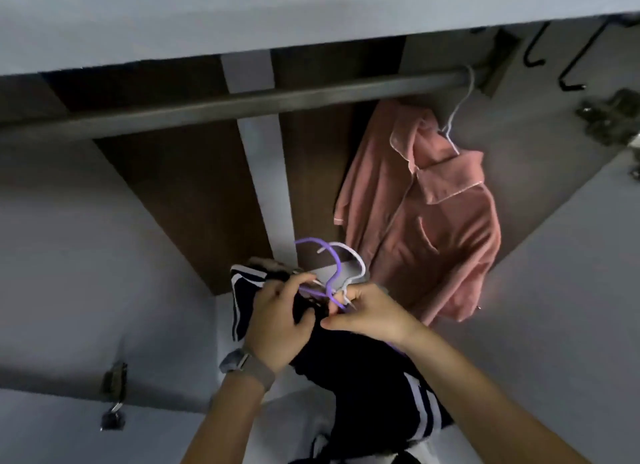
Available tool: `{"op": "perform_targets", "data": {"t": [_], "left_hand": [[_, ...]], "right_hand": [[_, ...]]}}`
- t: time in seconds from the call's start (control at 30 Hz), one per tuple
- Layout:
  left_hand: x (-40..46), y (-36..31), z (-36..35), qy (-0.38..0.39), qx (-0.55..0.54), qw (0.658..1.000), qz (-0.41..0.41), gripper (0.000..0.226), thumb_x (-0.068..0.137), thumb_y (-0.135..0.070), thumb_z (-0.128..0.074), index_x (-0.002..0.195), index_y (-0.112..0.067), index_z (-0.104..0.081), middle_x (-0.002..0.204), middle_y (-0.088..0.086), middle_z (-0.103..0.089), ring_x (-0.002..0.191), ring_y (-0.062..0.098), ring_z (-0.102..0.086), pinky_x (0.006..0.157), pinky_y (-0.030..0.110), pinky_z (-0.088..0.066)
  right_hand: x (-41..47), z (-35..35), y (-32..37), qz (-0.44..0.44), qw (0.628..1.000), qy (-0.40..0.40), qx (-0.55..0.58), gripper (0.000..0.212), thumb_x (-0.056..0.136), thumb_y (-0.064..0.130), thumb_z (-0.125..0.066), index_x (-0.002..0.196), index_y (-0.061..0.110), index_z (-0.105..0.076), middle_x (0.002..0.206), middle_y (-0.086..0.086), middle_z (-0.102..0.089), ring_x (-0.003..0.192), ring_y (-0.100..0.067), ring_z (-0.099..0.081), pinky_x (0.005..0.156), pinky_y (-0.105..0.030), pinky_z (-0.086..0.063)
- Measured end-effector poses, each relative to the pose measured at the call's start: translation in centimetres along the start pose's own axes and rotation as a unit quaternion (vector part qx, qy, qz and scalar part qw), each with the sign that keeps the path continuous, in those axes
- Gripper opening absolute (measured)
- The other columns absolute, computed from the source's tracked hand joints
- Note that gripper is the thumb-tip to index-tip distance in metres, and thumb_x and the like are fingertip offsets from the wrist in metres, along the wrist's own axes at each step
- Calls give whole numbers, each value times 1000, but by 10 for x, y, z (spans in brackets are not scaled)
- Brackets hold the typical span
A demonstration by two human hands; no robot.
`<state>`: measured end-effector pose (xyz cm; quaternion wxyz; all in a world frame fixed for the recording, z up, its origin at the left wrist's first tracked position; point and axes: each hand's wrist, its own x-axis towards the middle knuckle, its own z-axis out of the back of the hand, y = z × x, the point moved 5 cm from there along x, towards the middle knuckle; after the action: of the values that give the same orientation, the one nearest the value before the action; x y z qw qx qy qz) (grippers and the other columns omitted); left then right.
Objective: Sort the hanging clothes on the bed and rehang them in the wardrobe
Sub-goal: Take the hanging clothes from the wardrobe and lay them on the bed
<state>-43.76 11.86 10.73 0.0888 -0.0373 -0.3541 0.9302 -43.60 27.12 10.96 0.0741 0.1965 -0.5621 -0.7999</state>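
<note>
I look up into the open wardrobe. A grey rail [242,105] runs across its top. A pink shirt [426,221] hangs from the rail's right end on a white hanger [457,110]. Below the rail I hold a bundle of dark clothes with white stripes [374,377]. My left hand [280,321] grips the dark fabric near the hanger necks. My right hand [370,313] pinches the base of a purple hanger hook [329,259] and a white hanger hook [353,259], which stick up side by side. The hangers' lower parts are hidden in the clothes.
Black hooks [535,53] hang at the top right, outside the wardrobe. A door hinge [609,118] sits on the right panel and another hinge [114,384] on the left panel. The rail to the left of the pink shirt carries nothing.
</note>
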Motion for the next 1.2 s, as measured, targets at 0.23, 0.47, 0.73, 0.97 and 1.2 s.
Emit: {"op": "perform_targets", "data": {"t": [0.23, 0.47, 0.73, 0.97, 1.2], "left_hand": [[-32, -126, -40, -33, 119, 968, -219, 24, 67, -37, -49, 51, -20, -41, 53, 0, -49, 57, 28, -55, 51, 33, -41], [-170, -278, -120, 87, 29, 943, -321, 41, 63, -53, -70, 46, -24, -47, 43, -1, -43, 49, 21, -43, 49, 26, -40], [-365, -427, -214, 247, 17, 859, -449, 49, 54, -69, -70, 50, -23, -57, 50, -4, -54, 62, 26, -54, 58, 26, -43], [-518, -502, -290, 457, -32, 695, -555, 35, 61, -49, -78, 48, -23, -58, 44, -4, -50, 49, 18, -48, 54, 26, -42], [-671, -535, -323, 559, -40, 500, -660, 40, 63, -37, -81, 46, -13, -53, 45, 0, -50, 48, 20, -44, 52, 28, -40]], "right_hand": [[-155, 56, 0, -15, 998, -66, -17, 22, 71, 4, -70, 63, 18, -55, 63, 3, -50, 62, -9, -44, 65, -23, -38], [-410, 74, -21, -114, 945, -294, -87, 36, 78, 11, -73, 58, 16, -43, 49, 12, -37, 50, -6, -35, 52, -14, -31], [-710, 17, -54, -347, 701, -566, -262, 30, 80, 55, -49, 92, 28, -54, 92, 10, -51, 89, -15, -53, 71, -35, -47], [-857, -82, -57, -495, 552, -643, -195, 14, 90, 38, -50, 81, 33, -39, 66, 15, -45, 71, -17, -45, 54, -29, -30], [-934, -185, -45, -541, 356, -758, -77, 23, 82, 25, -58, 72, 25, -37, 69, 6, -47, 70, -21, -45, 61, -38, -39]]}}
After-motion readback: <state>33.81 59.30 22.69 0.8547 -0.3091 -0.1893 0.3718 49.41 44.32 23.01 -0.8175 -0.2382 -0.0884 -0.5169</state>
